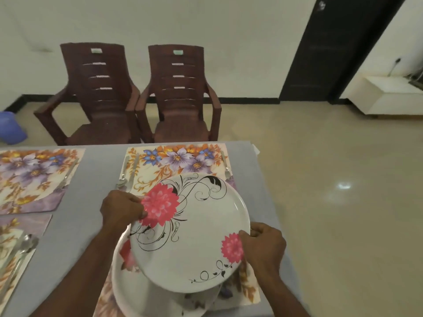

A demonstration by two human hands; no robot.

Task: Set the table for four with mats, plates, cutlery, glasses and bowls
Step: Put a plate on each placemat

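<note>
Grey table (91, 170): two hands, one raised plate (192, 234).

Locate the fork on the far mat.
Head view: the fork lies along the right edge of the far mat, just beyond the plate held in both hands.

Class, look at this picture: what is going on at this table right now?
A person is setting the table. Both hands, left hand and right hand, grip opposite edges of a flowered plate, held above another plate on the near mat. The far mat has a spoon, a knife and a fork but no plate yet. No glasses or bowls are in view.
</note>
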